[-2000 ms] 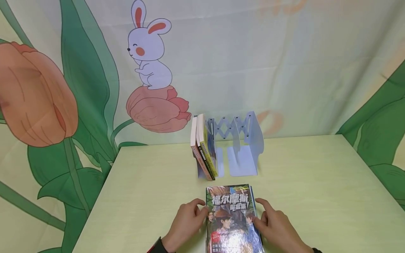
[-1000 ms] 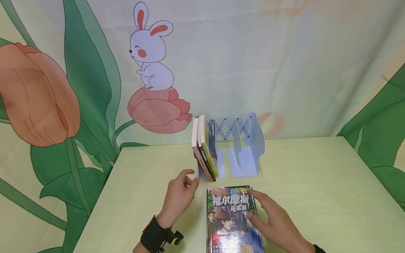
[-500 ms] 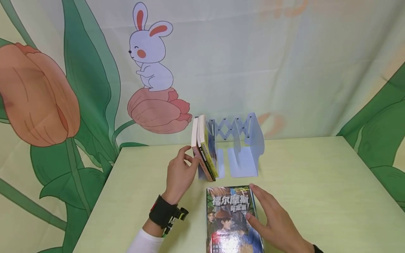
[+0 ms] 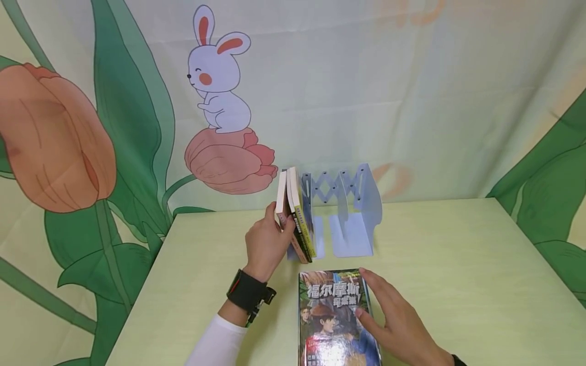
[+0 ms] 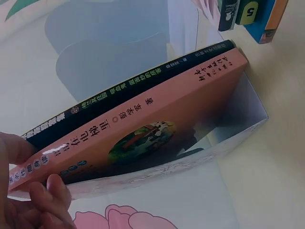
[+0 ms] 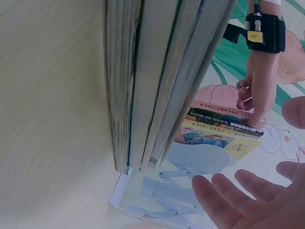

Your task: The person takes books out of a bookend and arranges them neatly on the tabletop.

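Observation:
My left hand (image 4: 267, 244) pinches a pink-spined book (image 5: 143, 114) near the upper end of its spine, thumb on one side and fingers on the other. This book leans in the left slot of a pale blue book rack (image 4: 359, 239). Beside it are a dark-spined book (image 5: 157, 78) and a yellow book (image 4: 303, 229). In front of the rack lies a stack of books (image 6: 157, 71), topped by a glossy comic-style cover (image 4: 331, 315). My right hand (image 4: 398, 320) is at the stack's right edge, fingers extended and grasping nothing.
The rack's folding lattice (image 4: 325, 188) and middle divider (image 4: 342, 203) stand to the right of the upright books. A pale green tabletop (image 4: 458, 274) spreads around. Behind it hangs a backdrop cloth (image 4: 320, 91) printed with a rabbit and tulips.
My left hand has left the stack's left edge, reached forward to the rack and taken hold of the pink-spined book, tipping its top slightly from the dark one. My right hand has loosened.

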`<move>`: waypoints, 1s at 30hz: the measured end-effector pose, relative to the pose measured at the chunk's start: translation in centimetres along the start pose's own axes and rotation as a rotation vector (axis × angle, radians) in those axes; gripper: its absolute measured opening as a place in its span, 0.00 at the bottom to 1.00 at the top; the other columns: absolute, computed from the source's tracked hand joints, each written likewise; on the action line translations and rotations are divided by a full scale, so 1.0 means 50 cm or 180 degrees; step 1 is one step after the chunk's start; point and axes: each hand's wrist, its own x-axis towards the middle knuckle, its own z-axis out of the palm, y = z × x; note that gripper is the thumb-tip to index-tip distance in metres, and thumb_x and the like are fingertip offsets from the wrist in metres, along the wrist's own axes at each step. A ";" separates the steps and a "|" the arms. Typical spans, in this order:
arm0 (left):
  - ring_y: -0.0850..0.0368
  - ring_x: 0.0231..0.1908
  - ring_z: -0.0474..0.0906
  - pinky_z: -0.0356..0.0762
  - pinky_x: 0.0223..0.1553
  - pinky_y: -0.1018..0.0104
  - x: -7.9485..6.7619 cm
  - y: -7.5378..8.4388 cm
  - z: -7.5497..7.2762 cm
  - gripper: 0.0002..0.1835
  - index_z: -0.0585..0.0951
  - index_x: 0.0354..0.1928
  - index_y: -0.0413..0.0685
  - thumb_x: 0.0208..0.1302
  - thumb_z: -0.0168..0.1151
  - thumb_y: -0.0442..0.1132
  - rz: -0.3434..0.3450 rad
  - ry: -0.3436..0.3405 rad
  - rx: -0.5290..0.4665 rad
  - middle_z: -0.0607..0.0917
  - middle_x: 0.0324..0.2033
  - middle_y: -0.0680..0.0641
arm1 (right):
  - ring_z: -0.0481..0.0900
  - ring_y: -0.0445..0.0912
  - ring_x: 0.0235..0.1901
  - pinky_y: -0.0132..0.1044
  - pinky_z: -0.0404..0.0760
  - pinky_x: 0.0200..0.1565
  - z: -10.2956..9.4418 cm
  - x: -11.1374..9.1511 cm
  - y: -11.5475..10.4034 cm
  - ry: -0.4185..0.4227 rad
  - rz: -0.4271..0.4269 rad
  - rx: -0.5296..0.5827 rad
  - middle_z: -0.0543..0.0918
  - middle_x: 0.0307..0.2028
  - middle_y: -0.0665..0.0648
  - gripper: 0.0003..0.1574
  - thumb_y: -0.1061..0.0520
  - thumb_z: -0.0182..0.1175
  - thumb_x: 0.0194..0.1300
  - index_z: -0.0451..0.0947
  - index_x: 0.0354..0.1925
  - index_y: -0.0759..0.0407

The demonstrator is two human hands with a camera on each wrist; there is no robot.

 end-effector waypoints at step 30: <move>0.62 0.08 0.61 0.53 0.14 0.68 -0.006 0.025 -0.015 0.25 0.68 0.69 0.45 0.71 0.51 0.41 0.0175 0.0320 -0.0477 0.67 0.09 0.53 | 0.62 0.57 0.70 0.61 0.74 0.56 0.000 0.015 -0.003 0.0089 -0.0134 0.0173 0.56 0.76 0.54 0.55 0.53 0.66 0.63 0.47 0.78 0.42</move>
